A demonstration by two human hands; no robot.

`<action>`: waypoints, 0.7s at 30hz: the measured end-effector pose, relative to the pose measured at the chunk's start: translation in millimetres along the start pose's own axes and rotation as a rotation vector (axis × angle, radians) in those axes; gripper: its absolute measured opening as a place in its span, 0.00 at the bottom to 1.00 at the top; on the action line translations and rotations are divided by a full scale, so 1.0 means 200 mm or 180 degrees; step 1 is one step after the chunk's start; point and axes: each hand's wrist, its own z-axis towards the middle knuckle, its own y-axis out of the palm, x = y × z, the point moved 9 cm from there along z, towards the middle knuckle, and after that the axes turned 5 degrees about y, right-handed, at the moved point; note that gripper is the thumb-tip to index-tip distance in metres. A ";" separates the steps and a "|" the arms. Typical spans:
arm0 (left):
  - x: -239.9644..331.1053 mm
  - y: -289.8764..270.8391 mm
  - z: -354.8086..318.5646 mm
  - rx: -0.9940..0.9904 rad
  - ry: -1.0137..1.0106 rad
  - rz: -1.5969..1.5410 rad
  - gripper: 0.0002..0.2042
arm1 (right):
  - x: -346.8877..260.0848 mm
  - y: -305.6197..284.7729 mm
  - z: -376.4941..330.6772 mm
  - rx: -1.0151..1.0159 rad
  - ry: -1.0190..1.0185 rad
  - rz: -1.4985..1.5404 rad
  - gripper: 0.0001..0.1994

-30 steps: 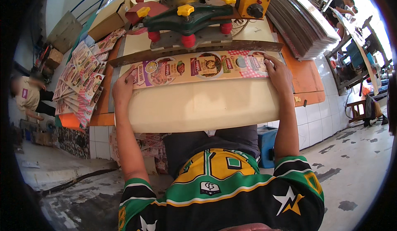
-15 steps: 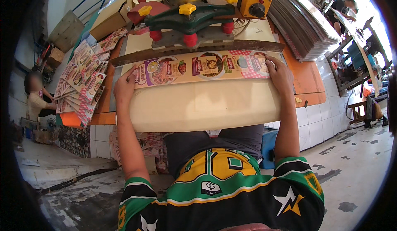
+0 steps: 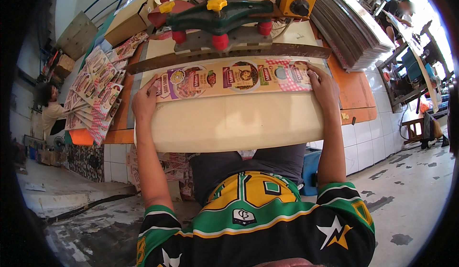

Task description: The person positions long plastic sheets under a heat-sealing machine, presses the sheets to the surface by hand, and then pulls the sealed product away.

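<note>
A long printed strip with colourful food pictures lies across a cream sheet-like surface. My left hand is closed at the strip's left end, fingertips on its edge. At the right end, my right hand has its thumb and fingers closed on the strip. Just beyond the strip's far edge runs a long dark metal bar. It sits under a green machine head with yellow knobs and red collars. The undersides of both hands are hidden.
Printed pieces lie heaped at the left, with a cardboard box behind. A tall stack of flat sheets rises at the right, near a yellow control box. Other people sit far left and far right.
The machine head and its metal bar have risen slightly, showing more cream beyond the strip's far edge. My hands and the strip have hardly moved. The person at the left has shifted.
</note>
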 end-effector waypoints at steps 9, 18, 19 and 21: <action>-0.04 -0.01 -0.01 0.0232 -0.0040 -0.0376 0.17 | -0.03 -0.05 -0.02 0.0043 0.0066 0.0404 0.16; 0.00 -0.04 -0.01 0.0390 0.0087 -0.0528 0.17 | 0.00 -0.04 -0.01 -0.0009 0.0005 0.1463 0.17; 0.01 -0.05 -0.02 0.0384 0.0084 -0.0536 0.17 | -0.01 -0.04 -0.02 -0.0079 0.0031 0.1628 0.17; 0.02 -0.06 -0.02 0.0458 0.0189 -0.0567 0.17 | -0.02 -0.04 -0.02 -0.0127 -0.0059 0.1946 0.18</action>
